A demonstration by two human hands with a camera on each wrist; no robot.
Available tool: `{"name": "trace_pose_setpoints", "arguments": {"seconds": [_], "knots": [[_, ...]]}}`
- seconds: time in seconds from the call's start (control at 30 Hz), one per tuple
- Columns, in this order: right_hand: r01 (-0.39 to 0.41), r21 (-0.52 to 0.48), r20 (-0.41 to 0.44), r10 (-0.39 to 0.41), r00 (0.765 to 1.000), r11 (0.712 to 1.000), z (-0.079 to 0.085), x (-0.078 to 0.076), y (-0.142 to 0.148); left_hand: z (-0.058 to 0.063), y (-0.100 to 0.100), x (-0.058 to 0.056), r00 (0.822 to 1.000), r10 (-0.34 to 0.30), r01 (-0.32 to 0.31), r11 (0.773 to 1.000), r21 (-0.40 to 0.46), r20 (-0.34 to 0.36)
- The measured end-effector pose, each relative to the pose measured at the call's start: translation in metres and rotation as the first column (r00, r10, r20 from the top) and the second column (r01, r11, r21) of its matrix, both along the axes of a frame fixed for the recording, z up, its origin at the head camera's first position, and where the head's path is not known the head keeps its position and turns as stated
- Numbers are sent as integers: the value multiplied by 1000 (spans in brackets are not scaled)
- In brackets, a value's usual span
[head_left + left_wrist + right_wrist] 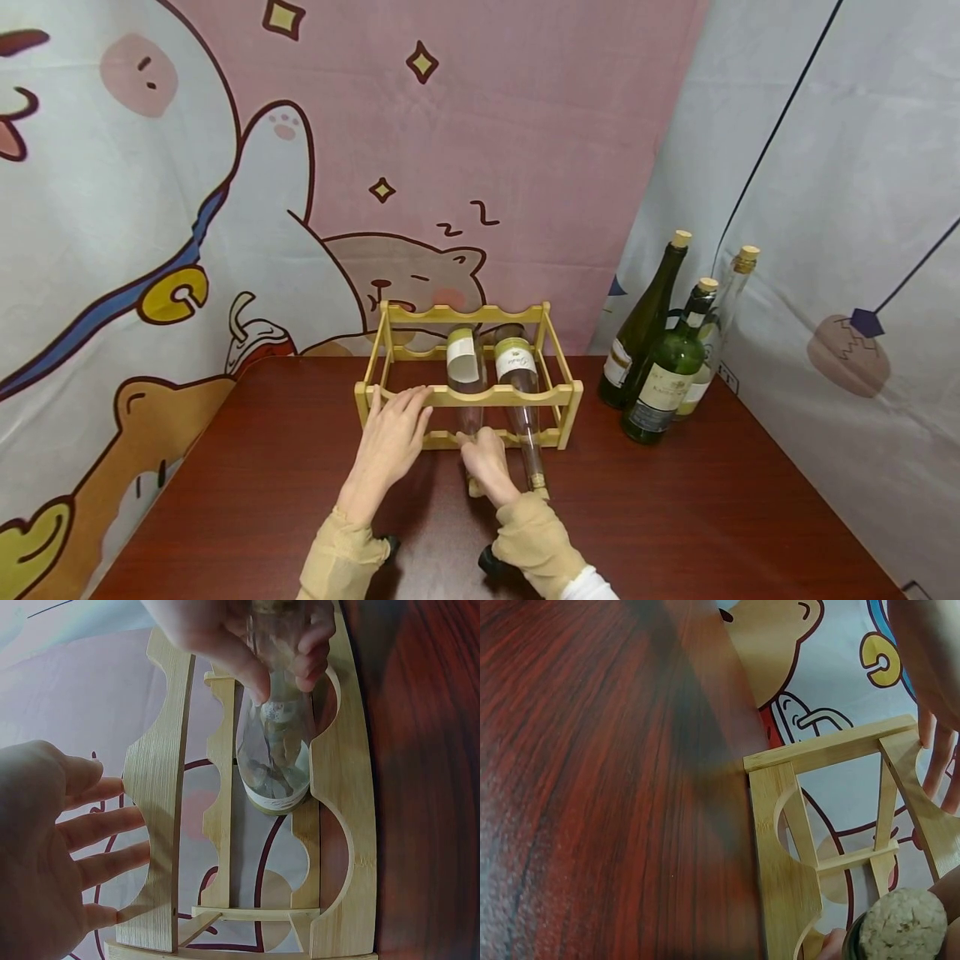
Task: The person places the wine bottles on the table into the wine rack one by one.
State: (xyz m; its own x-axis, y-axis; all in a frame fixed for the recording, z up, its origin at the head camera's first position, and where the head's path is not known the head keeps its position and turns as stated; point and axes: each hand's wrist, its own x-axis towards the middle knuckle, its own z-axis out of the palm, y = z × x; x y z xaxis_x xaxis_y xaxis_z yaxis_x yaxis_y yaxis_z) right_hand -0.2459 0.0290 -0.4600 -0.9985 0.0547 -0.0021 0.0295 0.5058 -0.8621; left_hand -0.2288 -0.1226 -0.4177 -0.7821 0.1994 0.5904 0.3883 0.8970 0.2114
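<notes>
A light wooden wine rack (558, 398) stands on the table. My left hand (392, 433) rests on the left part of its front top rail, fingers extended, as the left wrist view also shows. My right hand (489, 462) grips the neck of a clear wine bottle (462, 362), which lies in the rack's lower level with its base toward the back. The bottle's cork (904, 926) is close up in the right wrist view. Just to the right, a second clear wine bottle (516, 360) lies neck forward in the rack, untouched.
Right of the rack stand three corked bottles: a dark green one (643, 325), a shorter green one (663, 383) and a clear one (731, 292). A cartoon-printed cloth (525, 167) hangs behind the dark red table (247, 483).
</notes>
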Motion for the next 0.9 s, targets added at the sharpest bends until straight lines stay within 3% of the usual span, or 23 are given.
{"name": "trace_pose_setpoints", "arguments": {"seconds": [0.3, 0.9], "knots": [[19, -26, -1, -19, 1000, 999, 2, -2, -5, 1, -1, -1, 1000, 1, -1, 1000, 1, -7], [88, -43, -4, -89, 996, 995, -15, -3, -14, 0, 1, 0, 1000, -1, 1, 1000, 6, -9]]}}
